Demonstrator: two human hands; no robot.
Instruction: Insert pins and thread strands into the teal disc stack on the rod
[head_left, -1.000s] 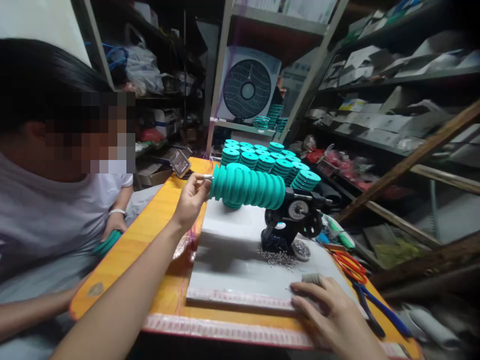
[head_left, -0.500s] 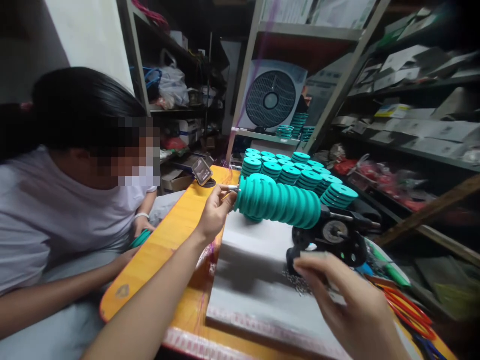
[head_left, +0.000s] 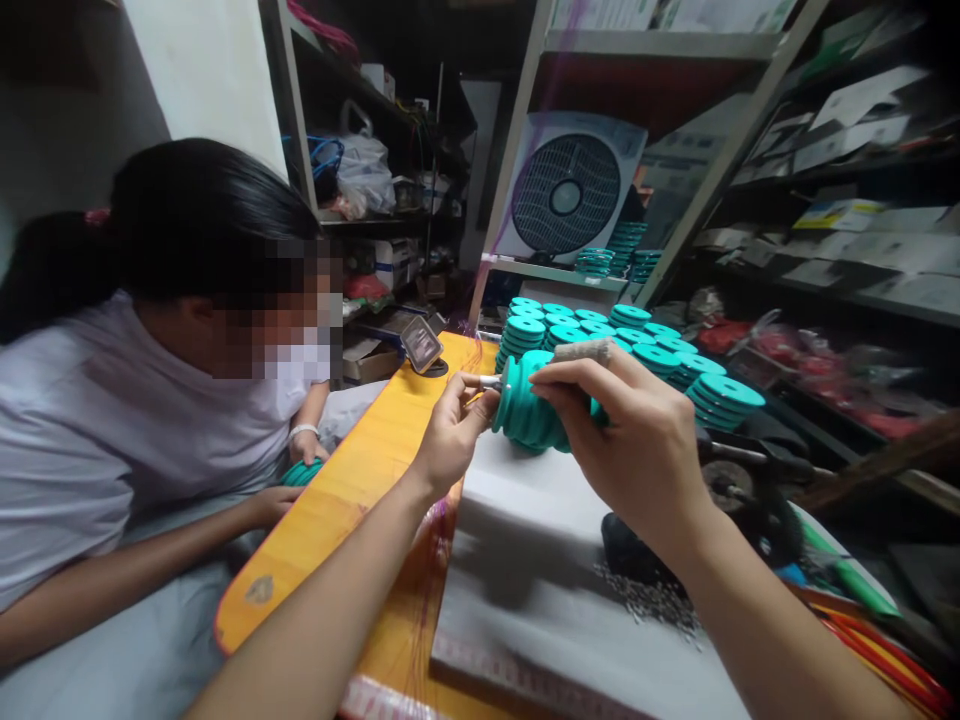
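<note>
A row of green spools (head_left: pixel 525 415) sits side by side on a horizontal rod of a black winding device (head_left: pixel 739 480). My left hand (head_left: pixel 457 420) is closed in a pinch on the small silver metal tip (head_left: pixel 491 382) at the row's left end. My right hand (head_left: pixel 630 430) reaches over the row, with thumb and fingers pinched together against the front spools. Whatever lies between those fingertips is too small to make out. A greyish wrap (head_left: pixel 585 350) covers one right finger. The hand hides much of the row and part of the device.
Stacks of green spools (head_left: pixel 724 390) stand behind the row. Small metal bits (head_left: pixel 652 600) lie scattered on the white board (head_left: pixel 517 610). On the left a co-worker (head_left: pixel 187 400) sits holding green pieces (head_left: pixel 304 472). A small screen (head_left: pixel 421 345) stands on the orange table (head_left: pixel 330 520).
My right hand has moved up and left from low over the board to the spool row. The left hand keeps its pinch at the row's end. The view has shifted slightly.
</note>
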